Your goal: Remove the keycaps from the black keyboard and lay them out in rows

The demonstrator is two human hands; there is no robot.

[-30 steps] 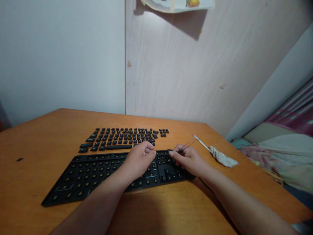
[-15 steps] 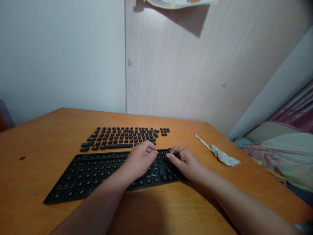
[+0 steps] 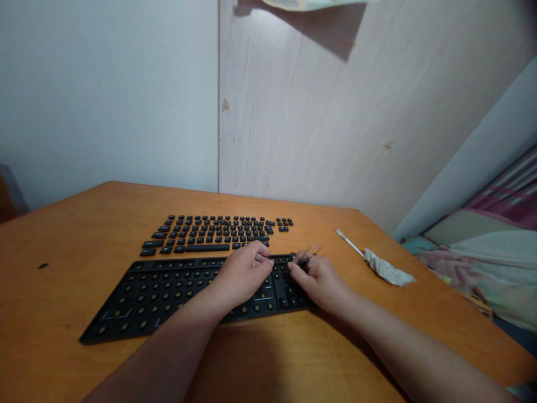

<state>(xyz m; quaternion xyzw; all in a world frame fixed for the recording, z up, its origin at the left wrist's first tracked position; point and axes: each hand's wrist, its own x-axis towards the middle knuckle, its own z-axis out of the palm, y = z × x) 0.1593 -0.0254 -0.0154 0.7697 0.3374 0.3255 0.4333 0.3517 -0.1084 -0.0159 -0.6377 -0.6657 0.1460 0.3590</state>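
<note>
A black keyboard (image 3: pixel 168 291) lies at a slant on the table, most of its switches bare. A few keycaps (image 3: pixel 289 299) sit on its right-hand block. My left hand (image 3: pixel 247 271) is over the keyboard's middle right, fingers curled and thumb pressed against them; whatever they may pinch is hidden. At the keyboard's right end, my right hand (image 3: pixel 316 279) is closed on a wire keycap puller (image 3: pixel 309 251), whose thin loops stick up past the fingers. Behind the keyboard, loose black keycaps (image 3: pixel 213 232) are laid out in rows, with the long space bar (image 3: pixel 207 248) in front.
A white-handled brush (image 3: pixel 349 242) and a crumpled whitish cloth (image 3: pixel 388 268) lie to the right on the wooden table (image 3: pixel 84 224). One small black piece (image 3: pixel 43 266) is at the far left. A wall (image 3: pixel 285 112) rises behind the table; bedding (image 3: pixel 470 246) is beyond its right edge.
The view has shifted slightly, so everything appears a little to the right. Both hands keep nearly the same pose over the keyboard; the wire loops tilt slightly differently.
</note>
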